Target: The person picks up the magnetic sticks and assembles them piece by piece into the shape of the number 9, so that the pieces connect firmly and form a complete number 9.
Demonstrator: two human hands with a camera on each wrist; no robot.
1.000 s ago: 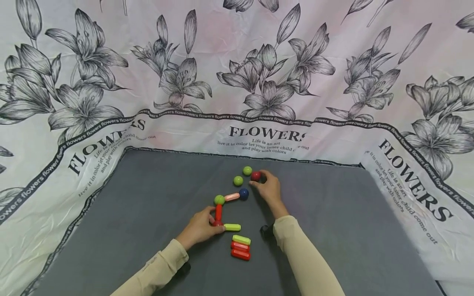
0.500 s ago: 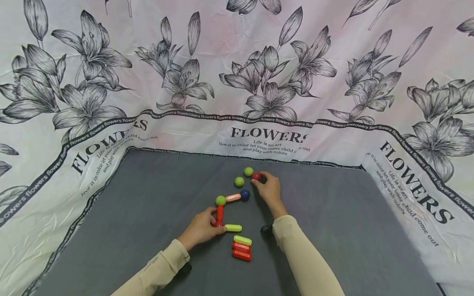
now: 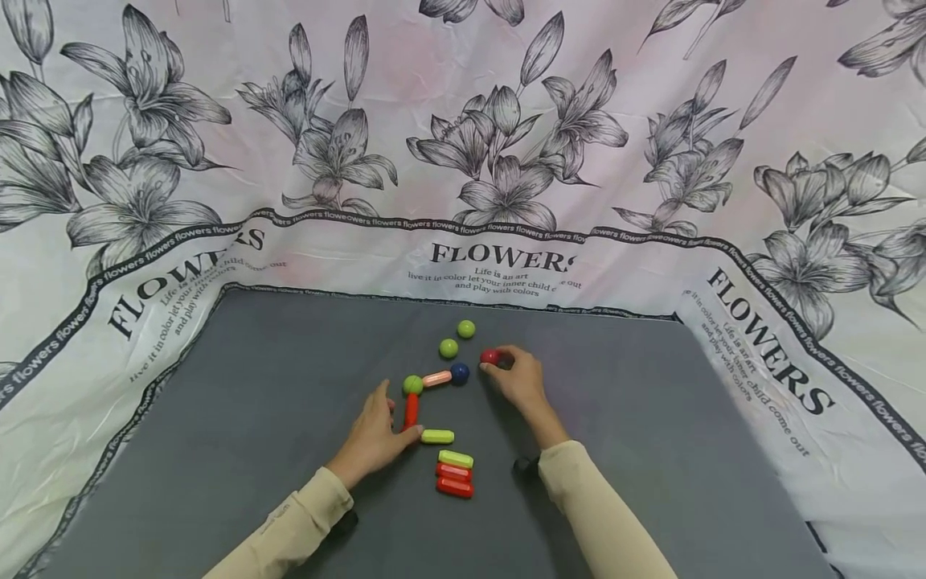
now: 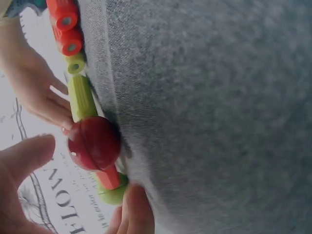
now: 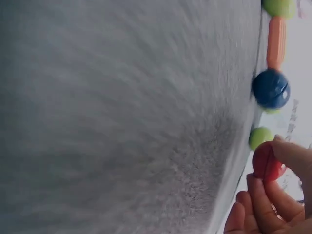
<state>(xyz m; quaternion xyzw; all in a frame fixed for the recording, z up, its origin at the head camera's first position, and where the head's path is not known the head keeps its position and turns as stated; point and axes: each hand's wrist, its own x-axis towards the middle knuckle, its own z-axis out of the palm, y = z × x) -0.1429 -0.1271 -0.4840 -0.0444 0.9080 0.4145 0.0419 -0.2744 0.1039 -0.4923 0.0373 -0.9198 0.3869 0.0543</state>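
Observation:
My right hand [image 3: 524, 382] pinches a red ball [image 5: 265, 162] between thumb and fingertips, just right of a blue ball [image 3: 460, 372]. A salmon rod [image 3: 437, 379] links the blue ball to a green ball [image 3: 413, 385]. From there a red rod [image 3: 411, 410] runs down to a dark red ball [image 4: 94, 144], which my left hand mostly hides in the head view. A yellow-green rod [image 3: 437, 437] sticks out rightward from that ball. My left hand [image 3: 372, 438] spreads thumb and fingers around the dark red ball, apart from it in the left wrist view.
Two loose green balls lie farther back, one [image 3: 466, 329] behind the other [image 3: 448, 348]. Nearer me, a yellow-green rod [image 3: 456, 459] and two red rods [image 3: 455, 487] lie side by side. A flower-printed cloth [image 3: 499, 265] borders the grey table [image 3: 622, 450].
My right hand has drawn the red ball away from the loose green balls, slightly nearer me. The left hand has let go of the dark red ball and spread its fingers. The head view shifted.

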